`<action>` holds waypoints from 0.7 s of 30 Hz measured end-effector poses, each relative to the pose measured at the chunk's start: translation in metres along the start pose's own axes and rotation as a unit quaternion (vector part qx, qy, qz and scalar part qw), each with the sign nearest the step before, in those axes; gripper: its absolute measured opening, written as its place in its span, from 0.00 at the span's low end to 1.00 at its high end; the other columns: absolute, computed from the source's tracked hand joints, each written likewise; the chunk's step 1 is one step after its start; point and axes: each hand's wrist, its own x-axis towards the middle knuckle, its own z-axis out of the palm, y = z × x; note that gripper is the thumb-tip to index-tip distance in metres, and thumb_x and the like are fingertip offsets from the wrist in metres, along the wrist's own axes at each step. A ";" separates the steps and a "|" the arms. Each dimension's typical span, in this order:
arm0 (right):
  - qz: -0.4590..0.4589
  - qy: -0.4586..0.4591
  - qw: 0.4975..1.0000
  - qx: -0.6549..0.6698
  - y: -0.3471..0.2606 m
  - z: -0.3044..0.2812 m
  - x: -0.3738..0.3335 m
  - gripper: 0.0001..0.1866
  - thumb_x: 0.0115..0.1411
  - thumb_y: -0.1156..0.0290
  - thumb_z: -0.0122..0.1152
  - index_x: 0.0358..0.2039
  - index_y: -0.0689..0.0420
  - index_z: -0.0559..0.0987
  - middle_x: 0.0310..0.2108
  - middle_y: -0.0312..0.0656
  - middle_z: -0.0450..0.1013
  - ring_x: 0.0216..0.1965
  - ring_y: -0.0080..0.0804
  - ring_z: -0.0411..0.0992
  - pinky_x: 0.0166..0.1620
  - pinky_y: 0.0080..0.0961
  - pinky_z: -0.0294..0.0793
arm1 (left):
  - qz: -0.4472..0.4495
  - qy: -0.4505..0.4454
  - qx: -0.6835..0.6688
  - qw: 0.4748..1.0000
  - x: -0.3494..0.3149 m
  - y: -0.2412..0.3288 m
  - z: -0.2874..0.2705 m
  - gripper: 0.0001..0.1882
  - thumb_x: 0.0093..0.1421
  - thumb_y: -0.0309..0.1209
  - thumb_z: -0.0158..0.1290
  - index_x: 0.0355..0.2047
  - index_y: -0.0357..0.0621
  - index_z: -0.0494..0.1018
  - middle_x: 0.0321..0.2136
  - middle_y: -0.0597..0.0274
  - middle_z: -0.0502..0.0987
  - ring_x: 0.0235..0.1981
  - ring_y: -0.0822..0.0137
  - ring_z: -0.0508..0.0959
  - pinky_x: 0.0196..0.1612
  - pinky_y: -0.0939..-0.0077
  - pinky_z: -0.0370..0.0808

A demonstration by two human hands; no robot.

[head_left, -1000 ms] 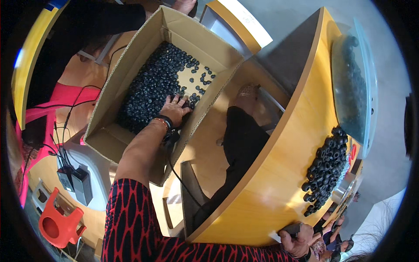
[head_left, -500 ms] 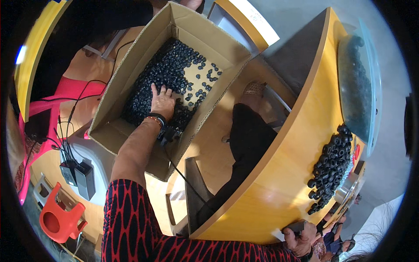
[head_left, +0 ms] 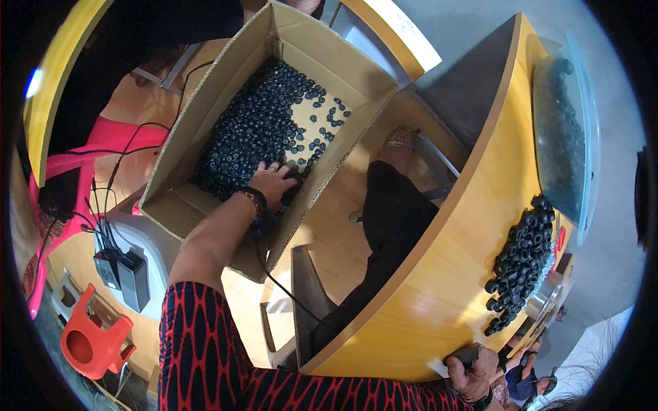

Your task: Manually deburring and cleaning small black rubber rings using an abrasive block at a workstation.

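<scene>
1. Resting among many small black pieces (head_left: pixel 247 123) in a cardboard box (head_left: pixel 329 58), the left hand (head_left: pixel 271 183) is seen with its fingers slightly apart; since their tips are partly hidden, whether any piece is gripped cannot be told.
2. By the right hand (head_left: pixel 474 377), one dark object (head_left: pixel 467 353) is held near the table edge, with thumb and fingers closed around it; its kind cannot be made out.
3. Two hands and one box are counted; the black pieces are too many to be counted, most being massed together and some scattered across the pale box bottom.
4. On the yellow wooden table (head_left: pixel 404 315), one heap of black rings (head_left: pixel 521 264) is spread beside one see-through bluish bin (head_left: pixel 565 137).
5. Around the box, one red chair (head_left: pixel 94 335), one pink chair (head_left: pixel 103 137) and two black power boxes (head_left: pixel 133 281) are seen.
6. Compared with half a second ago, the left hand has been shifted from mid-pile toward the box's right wall; the right hand is kept in place.
</scene>
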 end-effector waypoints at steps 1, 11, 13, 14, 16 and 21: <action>0.014 0.014 0.999 0.026 0.000 0.002 -0.001 0.16 0.55 0.54 0.67 0.27 0.53 0.74 0.23 0.41 0.69 0.26 0.45 0.66 0.31 0.40 0.61 | -0.001 0.000 0.001 1.000 0.002 -0.002 -0.001 0.35 0.54 0.37 0.61 0.63 0.63 0.67 0.69 0.57 0.55 0.70 0.50 0.55 0.68 0.41 0.52; -0.038 -0.020 0.989 0.138 -0.023 -0.016 0.040 0.04 0.57 0.72 0.65 0.28 0.57 0.78 0.21 0.41 0.74 0.19 0.40 0.70 0.23 0.35 0.67 | -0.084 0.116 -0.047 0.989 0.049 -0.016 -0.021 0.20 0.54 0.37 0.60 0.47 0.46 0.77 0.53 0.51 0.72 0.55 0.52 0.73 0.57 0.52 0.69; -0.029 -0.024 0.991 0.128 -0.024 -0.017 0.036 0.04 0.57 0.72 0.65 0.29 0.57 0.78 0.22 0.41 0.75 0.19 0.40 0.70 0.23 0.36 0.67 | -0.053 0.252 -0.103 0.961 0.072 -0.010 -0.044 0.22 0.55 0.36 0.59 0.50 0.44 0.74 0.55 0.48 0.71 0.55 0.48 0.73 0.56 0.55 0.70; -0.025 -0.030 0.991 0.127 -0.023 -0.017 0.035 0.05 0.57 0.72 0.65 0.30 0.57 0.78 0.22 0.41 0.75 0.19 0.41 0.70 0.23 0.36 0.66 | -0.053 0.310 -0.118 0.942 0.081 -0.009 -0.051 0.25 0.55 0.36 0.59 0.53 0.45 0.72 0.56 0.47 0.71 0.55 0.46 0.73 0.57 0.56 0.70; -0.033 -0.037 0.991 0.122 -0.023 -0.019 0.037 0.05 0.57 0.72 0.65 0.30 0.57 0.77 0.22 0.41 0.75 0.19 0.41 0.70 0.23 0.36 0.67 | -0.044 0.355 -0.172 0.918 0.107 -0.003 -0.063 0.32 0.57 0.34 0.57 0.62 0.51 0.65 0.64 0.50 0.64 0.60 0.44 0.69 0.61 0.52 0.66; -0.033 -0.056 0.988 0.139 -0.026 -0.023 0.043 0.05 0.57 0.72 0.65 0.31 0.58 0.77 0.23 0.42 0.76 0.19 0.42 0.71 0.23 0.35 0.68 | -0.040 0.299 -0.137 0.944 0.130 0.011 -0.079 0.39 0.53 0.33 0.57 0.67 0.54 0.60 0.70 0.51 0.54 0.69 0.40 0.56 0.68 0.44 0.55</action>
